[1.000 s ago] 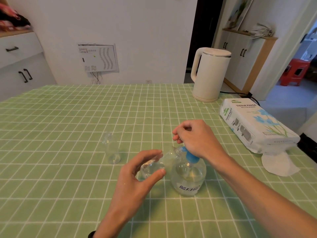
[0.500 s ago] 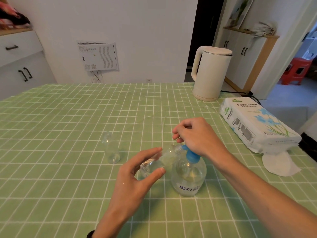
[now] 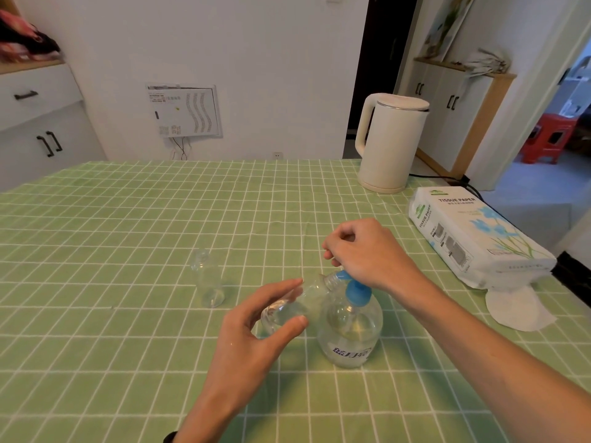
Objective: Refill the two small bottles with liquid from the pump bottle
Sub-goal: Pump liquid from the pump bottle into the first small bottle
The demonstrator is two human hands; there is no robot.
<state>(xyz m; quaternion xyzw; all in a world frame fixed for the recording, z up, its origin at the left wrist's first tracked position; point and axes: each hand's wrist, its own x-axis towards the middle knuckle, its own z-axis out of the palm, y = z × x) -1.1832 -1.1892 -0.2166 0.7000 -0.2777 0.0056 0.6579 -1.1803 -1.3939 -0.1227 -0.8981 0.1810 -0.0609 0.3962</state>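
Note:
A round clear pump bottle (image 3: 350,334) with a blue pump head stands on the green checked tablecloth, holding clear liquid. My right hand (image 3: 364,254) rests on top of the pump head, fingers curled over it. My left hand (image 3: 252,334) holds a small clear bottle (image 3: 287,306) tilted on its side, its mouth up against the blue nozzle. A second small clear bottle (image 3: 207,282) stands upright by itself to the left, a little liquid at its bottom.
A white electric kettle (image 3: 388,142) stands at the table's far right, its cord trailing off the edge. A pack of tissue paper (image 3: 473,238) lies at the right edge with a loose tissue (image 3: 515,310) in front of it.
Both hands and the bottles stay nearly still. The right hand sits slightly higher on the pump head.

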